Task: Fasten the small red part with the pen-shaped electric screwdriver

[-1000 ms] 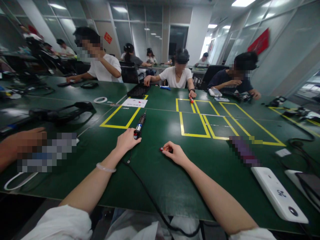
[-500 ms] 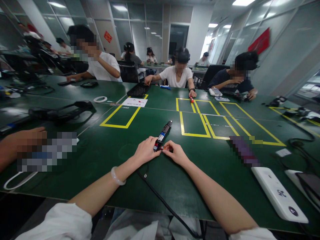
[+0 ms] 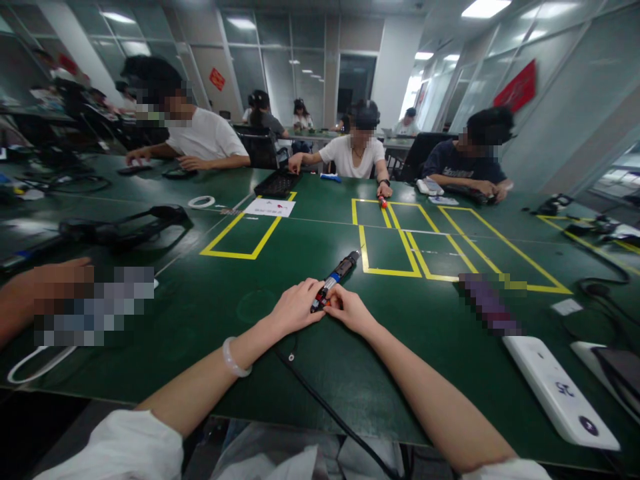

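A slim black electric screwdriver [image 3: 342, 269] lies slanted on the table in front of me, its silver tip pointing away and to the right. Its casing looks open, with a blue and silver section and some red parts showing inside. My left hand [image 3: 299, 305] is closed around its near end, fingers over the body and thumb below. From the other side, my right hand [image 3: 352, 311] pinches at a small orange-red part [image 3: 329, 303] at that same end. Fingers partly hide what is gripped there.
A black cable [image 3: 320, 399] runs from near my left wrist over the table edge. To the right lie a white power bank [image 3: 560, 390] and a blurred phone [image 3: 487, 303]. Yellow tape outlines [image 3: 393, 272] mark the green table [image 3: 200, 313]. Co-workers sit opposite; another person's hand [image 3: 40, 290] is at left.
The screwdriver has turned a little clockwise, its tip shifting right and nearer. Both my hands stay at its near end. Two co-workers opposite have lowered their raised hands.
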`<state>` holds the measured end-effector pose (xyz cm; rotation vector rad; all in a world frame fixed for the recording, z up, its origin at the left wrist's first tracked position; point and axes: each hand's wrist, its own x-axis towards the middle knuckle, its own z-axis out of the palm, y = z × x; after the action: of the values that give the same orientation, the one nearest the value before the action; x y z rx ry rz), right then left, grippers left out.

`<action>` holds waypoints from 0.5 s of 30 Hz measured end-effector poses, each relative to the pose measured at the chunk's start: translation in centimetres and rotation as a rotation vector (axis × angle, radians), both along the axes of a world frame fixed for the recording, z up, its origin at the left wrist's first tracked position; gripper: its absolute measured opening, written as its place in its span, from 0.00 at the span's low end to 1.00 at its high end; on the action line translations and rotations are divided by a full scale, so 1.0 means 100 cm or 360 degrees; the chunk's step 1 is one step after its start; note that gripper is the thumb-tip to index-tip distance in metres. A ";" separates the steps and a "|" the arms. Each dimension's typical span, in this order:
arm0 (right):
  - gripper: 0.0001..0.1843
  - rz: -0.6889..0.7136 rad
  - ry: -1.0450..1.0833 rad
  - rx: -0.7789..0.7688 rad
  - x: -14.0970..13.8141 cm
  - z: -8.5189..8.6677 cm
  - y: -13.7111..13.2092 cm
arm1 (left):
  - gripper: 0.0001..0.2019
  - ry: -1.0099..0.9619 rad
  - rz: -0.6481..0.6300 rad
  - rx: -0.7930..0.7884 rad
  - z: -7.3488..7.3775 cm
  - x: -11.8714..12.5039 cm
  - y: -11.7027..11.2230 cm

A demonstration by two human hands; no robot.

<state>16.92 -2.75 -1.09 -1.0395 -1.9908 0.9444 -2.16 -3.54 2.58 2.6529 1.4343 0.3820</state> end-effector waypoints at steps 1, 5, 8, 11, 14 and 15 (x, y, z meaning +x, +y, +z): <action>0.08 0.0020 0.0008 0.0000 0.000 0.001 -0.001 | 0.29 0.0001 0.0000 -0.0002 0.000 0.000 0.000; 0.04 0.0080 0.0079 -0.0002 0.001 0.004 -0.002 | 0.32 0.0005 0.0012 0.0018 -0.002 0.001 -0.003; 0.03 0.0085 0.0084 0.0035 0.003 0.004 -0.002 | 0.32 0.0036 0.0029 0.0054 -0.003 0.003 -0.004; 0.04 0.0075 0.0055 0.0077 0.004 0.003 -0.002 | 0.29 0.0047 0.0077 0.0100 -0.003 0.006 -0.005; 0.05 0.0059 0.0040 0.0106 0.004 0.002 -0.002 | 0.26 0.0048 0.0120 0.0091 -0.002 0.009 -0.006; 0.05 0.0055 0.0044 0.0113 0.004 0.002 -0.002 | 0.25 0.0053 0.0131 0.0076 -0.002 0.010 -0.005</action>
<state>17.29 -3.00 -0.87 -0.9512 -2.0105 0.8951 -1.16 -4.08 2.39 2.6553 1.5678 0.3862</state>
